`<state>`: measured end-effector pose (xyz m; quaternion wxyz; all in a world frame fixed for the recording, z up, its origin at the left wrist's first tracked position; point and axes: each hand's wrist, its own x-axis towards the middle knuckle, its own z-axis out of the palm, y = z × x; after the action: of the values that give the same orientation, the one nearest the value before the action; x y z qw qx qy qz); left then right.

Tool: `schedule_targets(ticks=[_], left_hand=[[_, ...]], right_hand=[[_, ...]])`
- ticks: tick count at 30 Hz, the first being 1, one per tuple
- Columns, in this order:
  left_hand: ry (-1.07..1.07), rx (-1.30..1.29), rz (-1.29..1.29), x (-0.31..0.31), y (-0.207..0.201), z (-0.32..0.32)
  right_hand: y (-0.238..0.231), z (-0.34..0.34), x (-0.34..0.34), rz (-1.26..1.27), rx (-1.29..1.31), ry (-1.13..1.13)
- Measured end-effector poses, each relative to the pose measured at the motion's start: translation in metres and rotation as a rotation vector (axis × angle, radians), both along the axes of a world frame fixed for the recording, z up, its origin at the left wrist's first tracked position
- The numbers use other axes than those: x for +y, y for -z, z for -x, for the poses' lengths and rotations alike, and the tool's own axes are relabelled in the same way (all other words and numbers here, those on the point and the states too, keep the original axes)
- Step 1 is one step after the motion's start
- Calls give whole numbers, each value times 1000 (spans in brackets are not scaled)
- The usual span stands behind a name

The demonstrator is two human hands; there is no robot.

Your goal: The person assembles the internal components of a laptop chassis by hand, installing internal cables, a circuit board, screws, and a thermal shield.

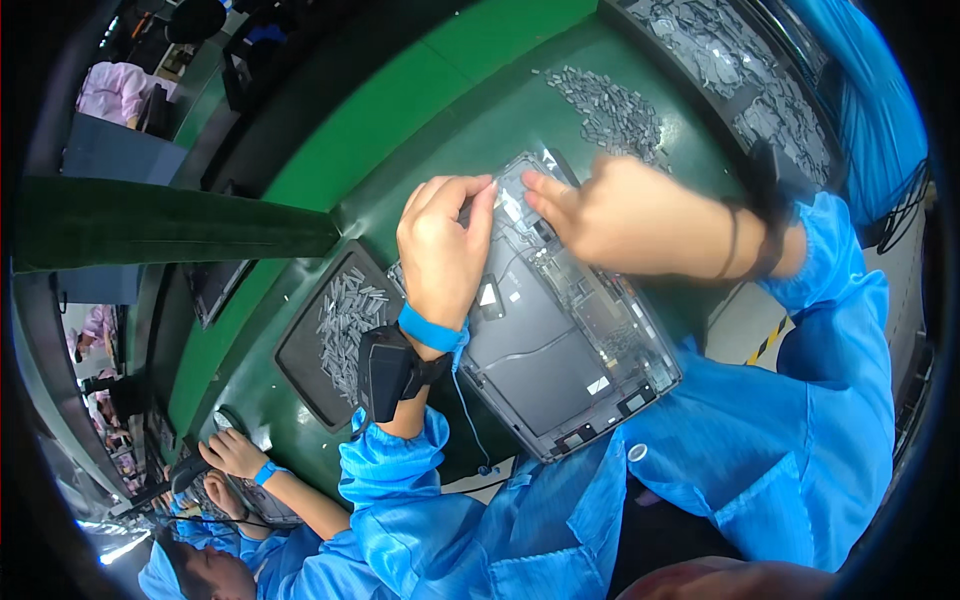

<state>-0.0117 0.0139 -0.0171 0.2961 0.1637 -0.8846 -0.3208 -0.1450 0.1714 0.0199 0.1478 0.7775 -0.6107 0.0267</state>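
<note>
An opened flat device (530, 340), like a tablet or thin laptop with its battery and circuit board bare, lies slanted before me, its near end close to my body. Over its far left corner, my left hand (440, 240) is closed in a pinch, thumb against index finger; anything between the tips is too small to name. My right hand (610, 210) reaches in from the right, fingers curled and two fingertips close together at the far end of the device. Whatever those tips hold is hidden. A blue strap (435, 328) with a cord circles my left wrist.
A dark tray (300, 350) of small grey strips stands left of the device. More grey pieces (610, 110) lie loose on the green table (430, 120). At far right is a tray of flat grey parts (720, 60). A co-worker's hands (235, 455) are at lower left.
</note>
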Motion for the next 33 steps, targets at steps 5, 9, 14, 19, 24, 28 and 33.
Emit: schedule_targets(ticks=[5,9,14,19,24,28,33], left_hand=[[8,-31,-14,0,-5,-5],[-88,-10,177,8,-23,-36],[-320,-145,-155,67,-3,-146],[-137,-353,-434,100,-1,-164],[-180,-87,-933,105,3,-158],[-183,40,-994,107,7,-151],[-199,-140,-967,95,4,-157]], right_hand=[[-8,3,-10,-152,-60,-67],[-7,1,3,-57,-269,92],[9,-18,71,152,-616,393],[35,-50,95,-57,-827,451],[53,-61,89,67,-935,480],[59,-64,94,135,-1038,512],[52,-61,85,122,-1085,409]])
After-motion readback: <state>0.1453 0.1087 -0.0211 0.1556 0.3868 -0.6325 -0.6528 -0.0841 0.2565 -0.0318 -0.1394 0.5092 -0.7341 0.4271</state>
